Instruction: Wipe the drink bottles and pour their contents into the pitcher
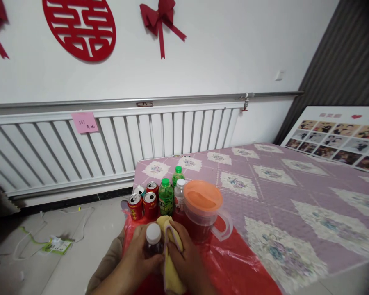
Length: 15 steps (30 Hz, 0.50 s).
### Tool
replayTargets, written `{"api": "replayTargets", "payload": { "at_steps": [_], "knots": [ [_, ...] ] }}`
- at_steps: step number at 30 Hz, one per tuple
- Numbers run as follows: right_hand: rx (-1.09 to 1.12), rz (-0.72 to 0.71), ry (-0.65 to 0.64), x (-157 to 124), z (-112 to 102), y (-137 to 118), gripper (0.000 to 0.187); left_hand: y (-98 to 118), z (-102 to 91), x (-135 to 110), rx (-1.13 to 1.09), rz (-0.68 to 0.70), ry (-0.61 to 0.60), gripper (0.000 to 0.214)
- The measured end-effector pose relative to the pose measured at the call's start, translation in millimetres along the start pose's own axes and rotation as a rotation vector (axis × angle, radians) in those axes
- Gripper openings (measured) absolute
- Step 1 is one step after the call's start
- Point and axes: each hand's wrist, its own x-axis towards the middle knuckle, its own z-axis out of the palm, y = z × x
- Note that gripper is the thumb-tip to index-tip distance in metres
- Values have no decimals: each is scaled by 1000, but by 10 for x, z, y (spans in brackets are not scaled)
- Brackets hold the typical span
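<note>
My left hand (138, 254) is wrapped round a dark bottle with a white cap (153, 237), held upright over a red plastic sheet (233, 266). My right hand (187, 258) is closed on a yellow cloth (170, 266) and presses it against the bottle's right side. Just beyond stand several red cans (143, 200), two green-capped bottles (166, 196), a clear bottle with a white cap (180, 194) and a plastic pitcher with an orange lid (203, 209).
The things stand at the corner of a bed with a purple patterned cover (279, 184). A white radiator (110, 139) with a pink note runs along the wall. A photo board (338, 135) leans at the right. Cords and a green packet (57, 245) lie on the floor.
</note>
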Motion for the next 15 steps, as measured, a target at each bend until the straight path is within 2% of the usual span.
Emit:
{"api": "replayTargets", "payload": {
  "at_steps": [3, 7, 11, 15],
  "knots": [
    [-18, 115, -103, 24, -30, 92, 43, -73, -27, 35, -32, 26, -39, 61],
    [-51, 117, -177, 18, -50, 204, 41, -263, -56, 74, -65, 49, -112, 75],
    [-72, 109, -138, 8, -56, 179, 40, -311, -52, 73, -61, 43, -100, 76],
    [-12, 36, -40, 6, -57, 26, 42, -172, -3, 13, -39, 12, -63, 66]
  ]
}}
